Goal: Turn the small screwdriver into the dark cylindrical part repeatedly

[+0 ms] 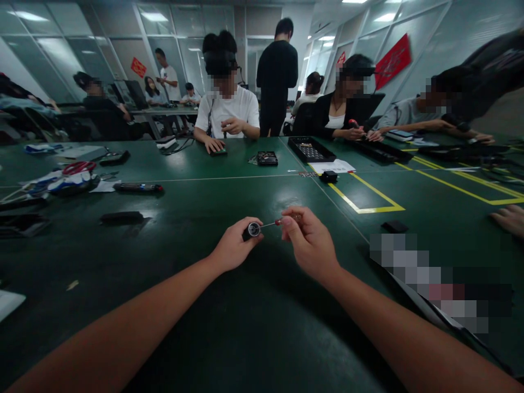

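Observation:
My left hand (pixel 236 244) is wrapped round a small black cylinder (pixel 254 229) whose round, open-looking end faces right and toward me. The rest of the cylinder is hidden by my fingers. In my right hand (pixel 313 243) is a screwdriver with a reddish handle (pixel 279 222), pinched between thumb and fingers. Its thin metal shaft (pixel 268 225) points left, and the tip reaches the rim of the cylinder's end; whether it goes inside I cannot tell. Both hands are held above the green table (pixel 262 338).
A dark pen-shaped tool (pixel 138 188) and a black object (pixel 123 218) lie left. Cables and gloves (pixel 73 177) are heaped further left. A black parts tray (pixel 313 149) and small black box (pixel 328 176) lie ahead. Co-workers sit opposite; another person's hand (pixel 510 219) rests at right.

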A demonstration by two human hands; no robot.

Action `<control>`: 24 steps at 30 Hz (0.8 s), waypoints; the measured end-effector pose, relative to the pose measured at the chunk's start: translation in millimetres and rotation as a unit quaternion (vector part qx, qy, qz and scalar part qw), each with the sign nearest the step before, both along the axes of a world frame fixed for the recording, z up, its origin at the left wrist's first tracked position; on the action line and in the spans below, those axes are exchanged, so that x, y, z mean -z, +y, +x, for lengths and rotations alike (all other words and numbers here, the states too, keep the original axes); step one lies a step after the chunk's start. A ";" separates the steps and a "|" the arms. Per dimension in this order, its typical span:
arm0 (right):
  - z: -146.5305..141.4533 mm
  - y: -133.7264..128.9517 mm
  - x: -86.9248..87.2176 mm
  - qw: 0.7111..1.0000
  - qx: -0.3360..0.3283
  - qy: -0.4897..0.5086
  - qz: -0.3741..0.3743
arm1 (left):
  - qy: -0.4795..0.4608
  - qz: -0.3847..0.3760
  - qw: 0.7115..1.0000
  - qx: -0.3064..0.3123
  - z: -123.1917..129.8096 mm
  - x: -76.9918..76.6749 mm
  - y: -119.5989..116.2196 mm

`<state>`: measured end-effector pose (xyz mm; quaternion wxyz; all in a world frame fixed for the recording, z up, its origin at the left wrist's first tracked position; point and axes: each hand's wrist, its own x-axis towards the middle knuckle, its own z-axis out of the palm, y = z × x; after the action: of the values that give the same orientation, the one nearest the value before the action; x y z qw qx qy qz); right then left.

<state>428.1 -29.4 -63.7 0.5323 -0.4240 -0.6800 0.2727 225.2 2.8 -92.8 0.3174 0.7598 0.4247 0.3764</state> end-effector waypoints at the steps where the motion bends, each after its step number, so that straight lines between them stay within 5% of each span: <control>1: 0.5 -1.2 -1.2 1.000 -0.018 -0.006 0.005 | -0.003 0.000 1.000 -0.005 -0.3 0.9 0.6; 6: -1.6 -7.3 -3.4 0.996 -0.070 -0.045 0.040 | -0.020 -0.003 0.999 -0.030 -0.4 4.1 3.8; 16: -4.4 -6.8 -2.5 0.998 0.049 -0.031 -0.001 | -0.015 -0.012 0.999 -0.035 0.7 1.2 2.0; 24: -4.4 -2.9 -2.0 0.999 0.036 -0.013 -0.030 | -0.016 -0.011 0.999 -0.040 1.0 3.9 3.7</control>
<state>423.7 -32.4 -61.7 0.5202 -0.4673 -0.6627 0.2680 226.2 6.5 -96.7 0.3166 0.7329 0.4537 0.3960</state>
